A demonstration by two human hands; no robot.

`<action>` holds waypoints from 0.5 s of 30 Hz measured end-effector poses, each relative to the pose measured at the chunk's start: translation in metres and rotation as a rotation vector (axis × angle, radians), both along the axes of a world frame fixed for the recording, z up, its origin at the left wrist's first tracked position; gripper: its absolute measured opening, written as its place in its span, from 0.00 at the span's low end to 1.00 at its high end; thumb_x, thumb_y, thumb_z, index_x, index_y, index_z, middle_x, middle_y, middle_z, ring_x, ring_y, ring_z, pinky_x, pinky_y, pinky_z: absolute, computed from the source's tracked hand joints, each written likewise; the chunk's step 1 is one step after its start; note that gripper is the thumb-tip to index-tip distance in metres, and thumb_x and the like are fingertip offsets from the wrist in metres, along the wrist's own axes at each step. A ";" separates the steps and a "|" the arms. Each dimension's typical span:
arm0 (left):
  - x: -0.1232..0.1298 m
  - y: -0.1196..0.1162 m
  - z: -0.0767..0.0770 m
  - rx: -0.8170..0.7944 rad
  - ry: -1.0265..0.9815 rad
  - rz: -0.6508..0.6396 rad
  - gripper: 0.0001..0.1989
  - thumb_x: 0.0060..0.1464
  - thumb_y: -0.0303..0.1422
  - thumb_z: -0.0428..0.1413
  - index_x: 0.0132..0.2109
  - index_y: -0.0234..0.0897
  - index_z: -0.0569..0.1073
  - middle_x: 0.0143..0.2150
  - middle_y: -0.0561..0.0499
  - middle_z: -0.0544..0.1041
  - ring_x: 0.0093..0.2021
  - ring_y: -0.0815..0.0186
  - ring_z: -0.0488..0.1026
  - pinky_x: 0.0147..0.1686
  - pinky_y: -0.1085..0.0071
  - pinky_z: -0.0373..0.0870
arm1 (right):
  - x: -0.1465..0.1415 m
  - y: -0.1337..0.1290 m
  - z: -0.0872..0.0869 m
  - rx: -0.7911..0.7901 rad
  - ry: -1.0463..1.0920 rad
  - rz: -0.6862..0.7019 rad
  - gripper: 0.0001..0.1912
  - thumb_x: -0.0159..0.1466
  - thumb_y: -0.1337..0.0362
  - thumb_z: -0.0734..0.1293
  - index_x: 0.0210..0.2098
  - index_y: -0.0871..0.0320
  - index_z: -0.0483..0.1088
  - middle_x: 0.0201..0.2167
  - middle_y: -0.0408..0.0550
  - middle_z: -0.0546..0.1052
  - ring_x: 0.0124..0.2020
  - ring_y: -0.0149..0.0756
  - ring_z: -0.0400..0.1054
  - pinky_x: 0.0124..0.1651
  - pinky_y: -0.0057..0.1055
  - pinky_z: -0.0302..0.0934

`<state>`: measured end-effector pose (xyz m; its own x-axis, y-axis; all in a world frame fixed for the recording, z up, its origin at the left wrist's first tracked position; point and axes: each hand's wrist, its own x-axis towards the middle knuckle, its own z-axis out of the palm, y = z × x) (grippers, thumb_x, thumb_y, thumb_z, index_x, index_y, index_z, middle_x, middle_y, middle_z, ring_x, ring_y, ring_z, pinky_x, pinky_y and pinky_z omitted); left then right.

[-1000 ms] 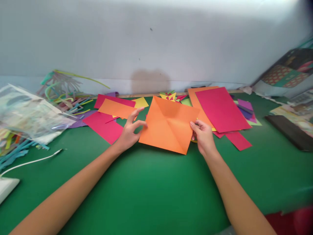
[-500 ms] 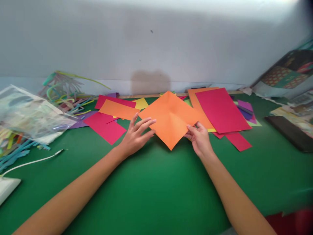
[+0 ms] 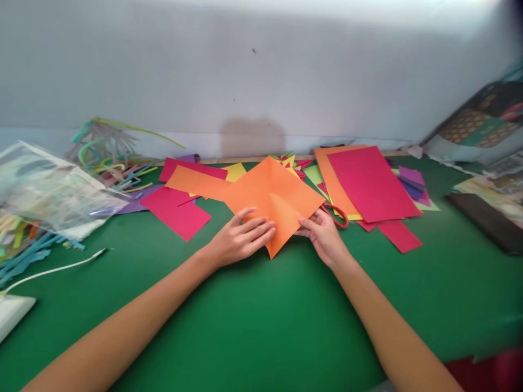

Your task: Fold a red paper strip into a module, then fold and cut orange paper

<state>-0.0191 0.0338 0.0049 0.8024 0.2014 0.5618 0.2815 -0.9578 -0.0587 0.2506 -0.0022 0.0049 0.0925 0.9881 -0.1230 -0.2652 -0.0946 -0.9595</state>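
Observation:
A creased orange paper square (image 3: 272,190) is held with one corner toward me, above the green tabletop (image 3: 253,326). My right hand (image 3: 324,237) pinches its lower right edge, thumb on top and fingers beneath. The fingers of my left hand (image 3: 243,237) are spread and rest on the sheet's lower left part, near the crease. Just behind my right hand, a red scissors handle (image 3: 341,215) shows beside the paper.
Pink sheets (image 3: 373,185) overlap orange ones at the right, with a black case (image 3: 486,220) further right. Orange strip (image 3: 196,182) and pink pieces lie left. A plastic bag (image 3: 53,185), colored strips (image 3: 24,253) and white cable (image 3: 53,272) are at far left.
The orange square has moved left and slightly toward me with my right hand. My left hand has moved right onto the sheet. The red scissors handle and small cut pieces behind have come into sight.

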 end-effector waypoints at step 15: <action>0.000 -0.003 0.003 0.086 -0.013 -0.068 0.22 0.68 0.24 0.55 0.65 0.41 0.72 0.60 0.47 0.80 0.62 0.58 0.78 0.64 0.59 0.76 | -0.008 -0.005 0.010 -0.208 0.322 0.148 0.13 0.65 0.59 0.70 0.49 0.52 0.76 0.57 0.50 0.81 0.56 0.49 0.77 0.53 0.46 0.75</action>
<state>-0.0190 0.0313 0.0079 0.8050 0.0977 0.5851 0.2178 -0.9662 -0.1383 0.2425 -0.0070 0.0153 -0.1245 0.9388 -0.3213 -0.5174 -0.3377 -0.7863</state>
